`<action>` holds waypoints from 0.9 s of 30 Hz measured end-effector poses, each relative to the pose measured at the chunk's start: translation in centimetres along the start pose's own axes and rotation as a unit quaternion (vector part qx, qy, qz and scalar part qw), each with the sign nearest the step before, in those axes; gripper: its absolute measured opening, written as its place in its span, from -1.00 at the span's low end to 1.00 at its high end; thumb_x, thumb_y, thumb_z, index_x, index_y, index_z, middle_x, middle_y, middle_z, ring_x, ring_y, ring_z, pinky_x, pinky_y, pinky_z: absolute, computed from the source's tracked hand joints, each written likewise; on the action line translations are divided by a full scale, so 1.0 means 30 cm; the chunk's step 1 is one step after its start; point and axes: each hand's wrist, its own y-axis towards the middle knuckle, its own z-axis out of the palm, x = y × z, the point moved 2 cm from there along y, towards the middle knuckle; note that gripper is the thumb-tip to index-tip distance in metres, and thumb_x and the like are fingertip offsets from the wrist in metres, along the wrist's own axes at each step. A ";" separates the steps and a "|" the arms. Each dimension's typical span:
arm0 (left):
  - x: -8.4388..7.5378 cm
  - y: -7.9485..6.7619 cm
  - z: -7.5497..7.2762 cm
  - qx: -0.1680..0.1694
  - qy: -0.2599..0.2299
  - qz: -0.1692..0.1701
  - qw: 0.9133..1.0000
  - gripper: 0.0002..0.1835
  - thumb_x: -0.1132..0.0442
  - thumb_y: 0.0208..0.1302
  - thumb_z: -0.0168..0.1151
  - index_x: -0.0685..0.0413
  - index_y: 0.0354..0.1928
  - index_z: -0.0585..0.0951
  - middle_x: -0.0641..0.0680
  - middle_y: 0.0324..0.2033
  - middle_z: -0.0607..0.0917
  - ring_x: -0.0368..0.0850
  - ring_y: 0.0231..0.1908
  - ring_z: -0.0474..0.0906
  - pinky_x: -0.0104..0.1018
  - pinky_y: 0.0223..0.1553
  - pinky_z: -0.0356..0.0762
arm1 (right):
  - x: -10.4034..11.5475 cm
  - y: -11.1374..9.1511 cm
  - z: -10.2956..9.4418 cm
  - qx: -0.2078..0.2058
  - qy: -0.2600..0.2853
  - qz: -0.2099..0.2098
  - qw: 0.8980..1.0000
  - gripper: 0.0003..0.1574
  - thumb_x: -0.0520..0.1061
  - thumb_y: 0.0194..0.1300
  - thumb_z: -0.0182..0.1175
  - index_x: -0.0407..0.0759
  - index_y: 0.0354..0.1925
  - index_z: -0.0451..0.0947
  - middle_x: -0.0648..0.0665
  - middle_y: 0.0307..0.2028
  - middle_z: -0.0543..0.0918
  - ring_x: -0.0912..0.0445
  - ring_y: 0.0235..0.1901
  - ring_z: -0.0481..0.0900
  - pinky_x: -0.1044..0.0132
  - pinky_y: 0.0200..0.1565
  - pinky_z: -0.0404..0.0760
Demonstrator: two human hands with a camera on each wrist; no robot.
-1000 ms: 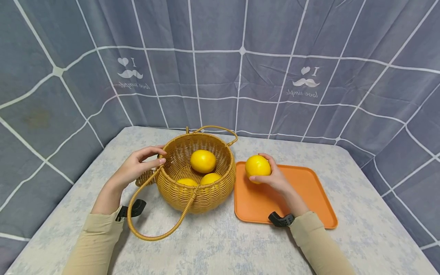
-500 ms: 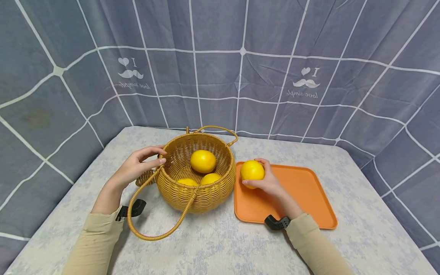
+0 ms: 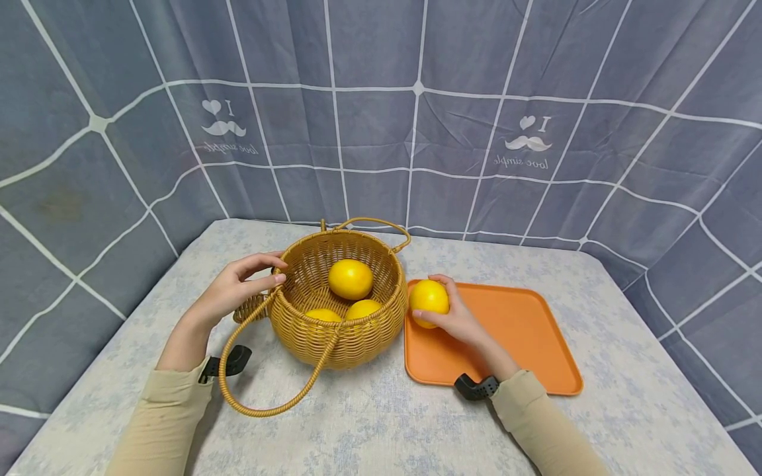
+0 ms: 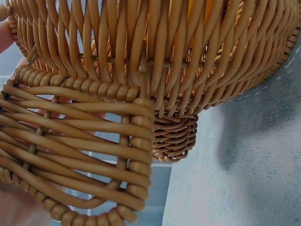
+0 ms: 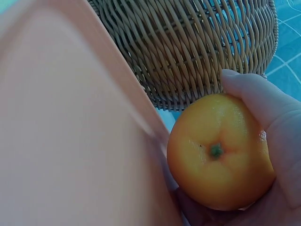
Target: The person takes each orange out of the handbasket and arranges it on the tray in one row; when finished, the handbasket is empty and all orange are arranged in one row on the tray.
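A round wicker basket [image 3: 342, 340] stands left of centre, with several yellow-orange oranges visible inside, one orange [image 3: 350, 279] resting against the far side. My left hand [image 3: 238, 284] grips the basket's left rim, thumb and fingers at the edge; the left wrist view shows the woven side [image 4: 188, 56] close up. In my right hand [image 3: 458, 314] is another orange [image 3: 428, 304], its green stem end showing in the right wrist view [image 5: 216, 150]. Thumb and fingers hold it from the right, over the left end of the orange tray [image 3: 518, 330], just beside the basket wall.
The basket's front handle [image 3: 268, 411] loops down onto the patterned tablecloth [image 3: 369, 430], and the back handle [image 3: 381, 221] leans out behind. A grey checked curtain [image 3: 381, 132] encloses the table at the back and sides. The tray's left rim lies right by the basket.
My right hand has moved left and slightly down with the orange, over the tray towards the basket. The left hand stays at the rim, and the basket has not shifted.
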 end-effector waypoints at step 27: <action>-0.003 -0.002 0.003 -0.001 0.001 0.001 1.000 -0.60 0.16 0.31 0.20 0.31 0.05 0.49 0.17 0.30 0.33 0.17 0.34 0.08 0.26 0.23 0.03 | 0.019 -0.015 0.018 0.029 -0.064 -0.035 0.997 -0.14 0.04 0.15 0.35 0.05 0.26 0.08 -0.24 0.18 0.16 -0.12 -0.07 0.42 0.16 -0.13 0.49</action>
